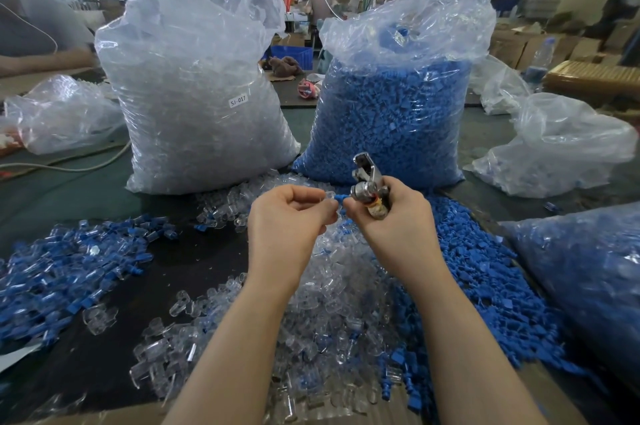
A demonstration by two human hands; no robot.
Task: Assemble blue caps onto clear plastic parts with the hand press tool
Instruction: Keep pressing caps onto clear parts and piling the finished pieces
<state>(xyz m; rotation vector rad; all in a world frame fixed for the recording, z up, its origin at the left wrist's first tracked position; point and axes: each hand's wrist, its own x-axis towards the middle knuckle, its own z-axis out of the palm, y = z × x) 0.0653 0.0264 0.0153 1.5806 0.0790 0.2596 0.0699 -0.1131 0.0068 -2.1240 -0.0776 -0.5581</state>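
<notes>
Both bare forearms reach up from the bottom edge and meet at mid-frame. Left hand is knuckles up, fingers curled, fingertips pinching toward the right hand. The right one is fisted, thumb side touching the left hand's fingertips.

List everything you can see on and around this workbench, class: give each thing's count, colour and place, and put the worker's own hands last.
bag of clear parts: one, transparent, back left, labelled SJ-017.
bag of blue caps: one, blue, back right.
finished pieces pile: many, blue and clear, left.
loose clear parts: many, transparent, centre, under the arms.
loose blue caps: many, blue, right.
side bag: one, bluish contents, right edge.
slack bags: several, clear, both sides.
hand press tool: one, silver, in the right hand.
left hand: pinches a clear part.
right hand: grips the tool.
</notes>
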